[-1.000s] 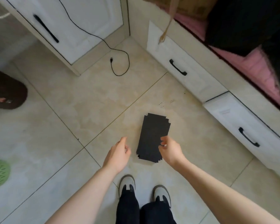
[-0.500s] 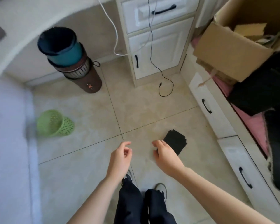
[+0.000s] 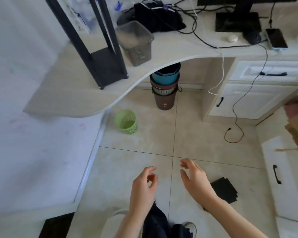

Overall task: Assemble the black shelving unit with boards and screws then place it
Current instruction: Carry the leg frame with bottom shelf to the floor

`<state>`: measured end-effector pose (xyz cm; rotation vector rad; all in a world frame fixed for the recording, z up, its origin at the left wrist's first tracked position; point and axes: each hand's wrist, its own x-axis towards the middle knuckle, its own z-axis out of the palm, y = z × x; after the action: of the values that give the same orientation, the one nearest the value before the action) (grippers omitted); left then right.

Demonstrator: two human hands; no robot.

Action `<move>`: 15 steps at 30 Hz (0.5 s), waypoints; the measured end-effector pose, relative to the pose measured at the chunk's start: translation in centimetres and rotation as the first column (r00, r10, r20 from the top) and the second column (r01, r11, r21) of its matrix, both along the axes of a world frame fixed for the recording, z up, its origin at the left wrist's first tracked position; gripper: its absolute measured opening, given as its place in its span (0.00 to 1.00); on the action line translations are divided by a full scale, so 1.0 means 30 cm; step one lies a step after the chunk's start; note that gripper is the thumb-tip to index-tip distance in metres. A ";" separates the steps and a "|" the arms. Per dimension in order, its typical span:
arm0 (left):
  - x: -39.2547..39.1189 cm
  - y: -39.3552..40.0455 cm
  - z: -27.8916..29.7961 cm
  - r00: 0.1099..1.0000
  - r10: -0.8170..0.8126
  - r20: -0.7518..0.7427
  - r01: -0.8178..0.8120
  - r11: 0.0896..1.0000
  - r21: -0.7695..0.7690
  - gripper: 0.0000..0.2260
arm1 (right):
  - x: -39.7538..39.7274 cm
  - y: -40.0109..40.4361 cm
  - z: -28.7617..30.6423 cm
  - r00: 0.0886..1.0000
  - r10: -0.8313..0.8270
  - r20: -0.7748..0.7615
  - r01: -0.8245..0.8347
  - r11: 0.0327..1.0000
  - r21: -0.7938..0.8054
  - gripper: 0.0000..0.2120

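just left of the flat black shelf boards (image 3: pixel 224 189) on the tile floor, both left hand (image 3: pixel 143 188) and right hand (image 3: pixel 195 180) are held loose, nothing gripped.

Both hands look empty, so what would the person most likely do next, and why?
Probably reach up for the black frame on the desk. Both the left hand and right hand hold nothing, the boards lie on the floor beside the right hand, and the view faces the frame.

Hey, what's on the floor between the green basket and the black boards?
Head view: bare floor tiles, then both empty hands, left hand and right hand, between green basket and black boards.
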<state>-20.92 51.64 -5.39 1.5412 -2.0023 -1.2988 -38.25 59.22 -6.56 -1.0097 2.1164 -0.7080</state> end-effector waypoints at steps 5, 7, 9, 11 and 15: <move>0.116 -0.124 0.079 0.995 0.088 -0.044 -0.088 0.996 0.003 0.12 | 0.095 -0.183 0.114 0.998 0.066 0.001 -0.066 0.997 -0.030 0.17; 0.146 -0.194 0.108 0.996 0.082 -0.046 -0.082 0.997 0.000 0.11 | 0.126 -0.267 0.160 0.997 0.074 0.001 -0.074 0.996 -0.051 0.17; 0.174 -0.275 0.141 0.994 0.087 -0.062 -0.089 0.996 -0.025 0.11 | 0.155 -0.350 0.203 0.997 0.071 -0.005 -0.071 0.995 -0.072 0.17; 0.195 -0.359 0.179 0.992 0.100 -0.081 -0.105 0.993 -0.060 0.11 | 0.176 -0.430 0.249 0.997 0.073 -0.012 -0.073 0.993 -0.090 0.17; 0.222 -0.509 0.249 0.985 0.120 -0.121 -0.133 0.985 -0.106 0.13 | 0.199 -0.578 0.328 0.998 0.050 -0.032 -0.054 0.987 -0.152 0.16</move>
<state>-14.26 36.36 2.06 1.4804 -1.8431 -1.1750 -32.27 41.89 3.29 -1.1590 2.0760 -0.8452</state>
